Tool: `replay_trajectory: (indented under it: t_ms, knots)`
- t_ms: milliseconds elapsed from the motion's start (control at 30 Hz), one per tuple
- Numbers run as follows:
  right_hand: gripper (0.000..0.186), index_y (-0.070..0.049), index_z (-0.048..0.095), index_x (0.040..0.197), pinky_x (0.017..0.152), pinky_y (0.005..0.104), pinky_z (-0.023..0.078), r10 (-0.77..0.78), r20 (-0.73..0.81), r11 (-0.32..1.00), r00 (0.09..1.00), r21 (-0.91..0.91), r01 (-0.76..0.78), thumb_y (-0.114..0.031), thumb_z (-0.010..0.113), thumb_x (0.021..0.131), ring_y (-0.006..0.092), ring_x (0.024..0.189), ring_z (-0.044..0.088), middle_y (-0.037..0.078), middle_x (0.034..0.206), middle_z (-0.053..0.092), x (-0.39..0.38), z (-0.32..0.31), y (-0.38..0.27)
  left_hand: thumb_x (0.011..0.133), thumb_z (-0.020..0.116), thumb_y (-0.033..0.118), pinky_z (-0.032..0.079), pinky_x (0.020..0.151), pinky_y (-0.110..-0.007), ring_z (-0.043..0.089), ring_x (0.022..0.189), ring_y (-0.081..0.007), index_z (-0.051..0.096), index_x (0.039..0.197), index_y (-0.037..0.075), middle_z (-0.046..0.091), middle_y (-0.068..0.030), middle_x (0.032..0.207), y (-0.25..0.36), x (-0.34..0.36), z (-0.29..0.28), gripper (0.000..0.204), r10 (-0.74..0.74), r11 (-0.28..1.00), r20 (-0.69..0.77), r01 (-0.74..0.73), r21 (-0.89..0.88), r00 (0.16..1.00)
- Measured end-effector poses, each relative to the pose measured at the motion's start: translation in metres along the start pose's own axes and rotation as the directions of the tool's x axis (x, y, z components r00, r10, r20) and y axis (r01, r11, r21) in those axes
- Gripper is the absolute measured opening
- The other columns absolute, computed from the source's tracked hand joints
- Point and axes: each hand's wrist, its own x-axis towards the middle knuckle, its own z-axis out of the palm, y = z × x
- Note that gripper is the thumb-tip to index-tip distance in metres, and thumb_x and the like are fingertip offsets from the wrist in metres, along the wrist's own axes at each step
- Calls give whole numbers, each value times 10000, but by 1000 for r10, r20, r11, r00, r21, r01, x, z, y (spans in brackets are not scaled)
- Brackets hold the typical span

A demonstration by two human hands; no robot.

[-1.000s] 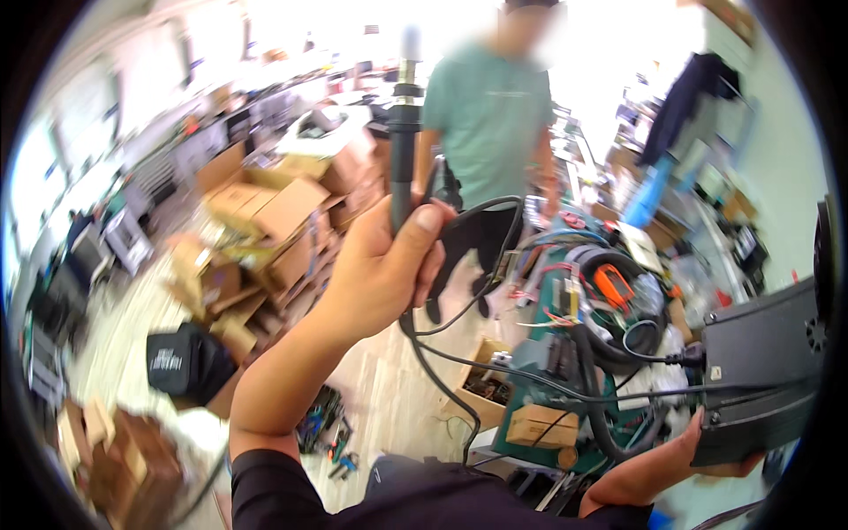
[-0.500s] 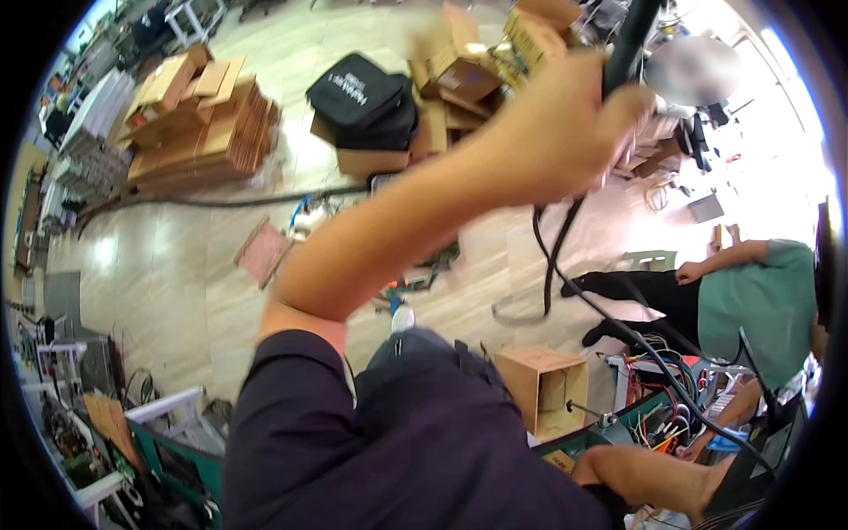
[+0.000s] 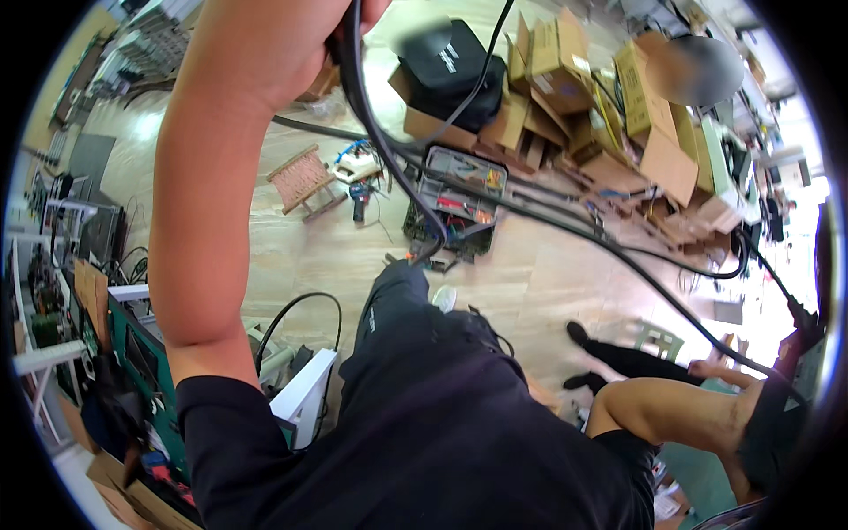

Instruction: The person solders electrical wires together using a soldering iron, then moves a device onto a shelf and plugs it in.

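Observation:
My left hand (image 3: 311, 62) is raised at the top of the view, partly cut off by its edge. Its fingers are curled round a thick black cable (image 3: 364, 106). From there the cable hangs down and curves near my legs. A second black length (image 3: 609, 246) crosses the view towards the lower right. My right arm reaches out to the right, where the hand is hidden at a dark object (image 3: 777, 437) by the edge. Below the hanging cable sits an open toolbox (image 3: 425, 190) with several hand tools.
A cordless drill (image 3: 360, 200) and a wooden spool-like stand (image 3: 300, 181) are on the floor. Beyond them are a black case (image 3: 452, 66) and cardboard boxes (image 3: 558, 57). A co-worker's dark-trousered legs (image 3: 640, 358) stretch out at right. A white metal frame (image 3: 305, 397) stands at my left.
My left hand has swung from upper right to upper left, bringing the black cable with it. The view has turned, so the toolbox and drill now show clearly.

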Motion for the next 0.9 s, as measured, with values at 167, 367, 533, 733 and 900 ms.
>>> replay_trajectory:
  t_ms: [167, 367, 533, 733, 900]
  knots:
    - [550, -40, 616, 1071, 886, 517, 435, 62, 17, 987, 998, 149, -64, -441, 507, 712, 312, 1035, 572, 144, 1121, 597, -6, 24, 66, 967, 485, 288, 314, 350, -189, 397, 397, -52, 536, 963, 23, 477, 10, 599, 10, 9, -50, 270, -47, 988, -276, 85, 127, 960]
    - [547, -46, 622, 1054, 878, 514, 438, 82, 25, 962, 996, 260, -86, -444, 507, 698, 311, 1018, 578, 141, 1106, 602, -47, 88, 155, 959, 498, 291, 280, 405, -171, 392, 462, -25, 557, 1086, -22, 504, 17, 668, -11, 39, -165, 342, 90, 948, -334, 23, 317, 938]
    - [544, -51, 628, 1040, 871, 512, 440, 64, -19, 946, 998, 318, -54, -446, 507, 687, 310, 1003, 584, 139, 1092, 606, -97, 170, 238, 942, 531, 332, 301, 404, -172, 419, 464, -29, 605, 1057, -8, 576, -5, 684, -8, 80, -267, 366, 130, 908, -366, 38, 417, 922]
    - [541, -57, 634, 1023, 862, 509, 443, 81, -57, 942, 995, 331, -57, -449, 507, 673, 309, 986, 591, 136, 1077, 611, -138, 263, 327, 944, 533, 319, 293, 409, -165, 420, 471, -29, 606, 1041, -3, 580, -9, 689, -12, 155, -362, 344, 144, 912, -338, 8, 409, 930]
    - [539, -62, 639, 1009, 855, 507, 446, 92, -62, 939, 994, 338, -66, -452, 507, 662, 308, 972, 596, 133, 1063, 615, -159, 312, 404, 948, 531, 309, 298, 418, -166, 417, 486, -26, 605, 1038, -7, 580, -9, 699, -43, 225, -424, 336, 191, 934, -329, -67, 352, 925]
